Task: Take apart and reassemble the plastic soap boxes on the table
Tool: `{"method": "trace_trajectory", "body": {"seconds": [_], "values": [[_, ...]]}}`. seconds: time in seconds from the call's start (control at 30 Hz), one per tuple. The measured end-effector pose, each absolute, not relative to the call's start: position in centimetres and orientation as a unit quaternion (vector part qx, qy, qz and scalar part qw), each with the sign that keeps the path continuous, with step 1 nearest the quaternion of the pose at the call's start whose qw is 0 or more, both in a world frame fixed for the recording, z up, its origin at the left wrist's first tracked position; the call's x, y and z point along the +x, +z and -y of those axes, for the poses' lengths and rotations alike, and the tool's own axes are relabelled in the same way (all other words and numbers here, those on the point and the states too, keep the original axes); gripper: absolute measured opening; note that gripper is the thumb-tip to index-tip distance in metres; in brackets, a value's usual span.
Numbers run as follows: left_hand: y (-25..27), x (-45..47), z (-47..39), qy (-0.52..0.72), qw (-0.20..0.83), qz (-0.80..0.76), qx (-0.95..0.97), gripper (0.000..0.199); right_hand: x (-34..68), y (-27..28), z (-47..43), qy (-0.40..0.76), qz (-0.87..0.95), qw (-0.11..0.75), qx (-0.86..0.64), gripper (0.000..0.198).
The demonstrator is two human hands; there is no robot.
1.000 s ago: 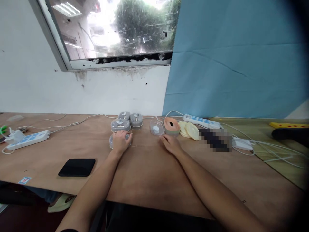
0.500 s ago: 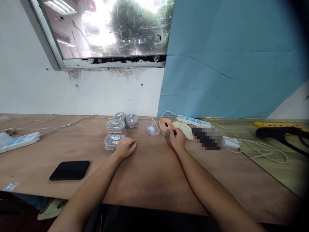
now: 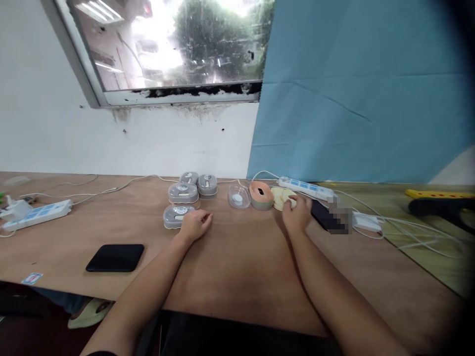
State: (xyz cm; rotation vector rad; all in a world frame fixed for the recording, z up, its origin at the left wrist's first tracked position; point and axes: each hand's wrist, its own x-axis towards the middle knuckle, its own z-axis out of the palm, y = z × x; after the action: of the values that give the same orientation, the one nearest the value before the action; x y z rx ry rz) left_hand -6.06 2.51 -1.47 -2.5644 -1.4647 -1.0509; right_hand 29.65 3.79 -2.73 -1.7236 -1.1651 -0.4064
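Note:
My left hand [image 3: 195, 225] rests on the table, its fingers loosely curled and nothing visible in them. It lies against the right end of the front grey lidded box [image 3: 175, 216], one of several similar boxes with clear covers. With fingers bent, my right hand [image 3: 298, 213] grips the near right edge of a pale yellow, soft-looking piece [image 3: 279, 197]; its exact kind is unclear. Left of that piece stands an orange-topped box [image 3: 261, 195] with a dark slot in its top. Beside the box sits a clear plastic cover [image 3: 238, 197] with a white disc.
Power strips lie at the back [image 3: 306, 188] and far left [image 3: 39, 215], with white cables trailing. A black phone [image 3: 115, 257] is at the left front. A dark, partly blurred-out object [image 3: 324, 216] lies right of my right hand, near a white adapter [image 3: 366, 221].
My right hand has moved right, from the orange-topped box to the pale yellow piece, which now looks more bunched. My left hand stays by the front grey box. The view has shifted slightly.

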Motion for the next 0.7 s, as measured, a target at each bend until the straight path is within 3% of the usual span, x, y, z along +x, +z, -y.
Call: {"method": "trace_trajectory", "body": {"seconds": [0.2,0.5,0.6,0.7], "values": [[-1.3,-6.2,-2.5,-0.330,0.015,0.495,-0.803,0.029,32.6,-3.8,-3.2,-0.194,0.540,0.408,-0.711,0.031],[-1.2,-5.7,-2.6,-0.316,0.039,0.538,-0.781,0.030,32.4,-4.0,-3.4,-0.128,0.540,0.305,-0.774,0.030],[-1.3,-5.8,-2.6,-0.309,0.045,0.539,-0.782,0.030,32.6,-4.1,-3.4,-0.117,0.542,0.293,-0.779,0.025],[-1.4,-5.9,-2.7,-0.303,0.046,0.537,-0.786,0.031,32.7,-3.7,-3.3,-0.127,0.537,0.338,-0.763,0.026]]}}
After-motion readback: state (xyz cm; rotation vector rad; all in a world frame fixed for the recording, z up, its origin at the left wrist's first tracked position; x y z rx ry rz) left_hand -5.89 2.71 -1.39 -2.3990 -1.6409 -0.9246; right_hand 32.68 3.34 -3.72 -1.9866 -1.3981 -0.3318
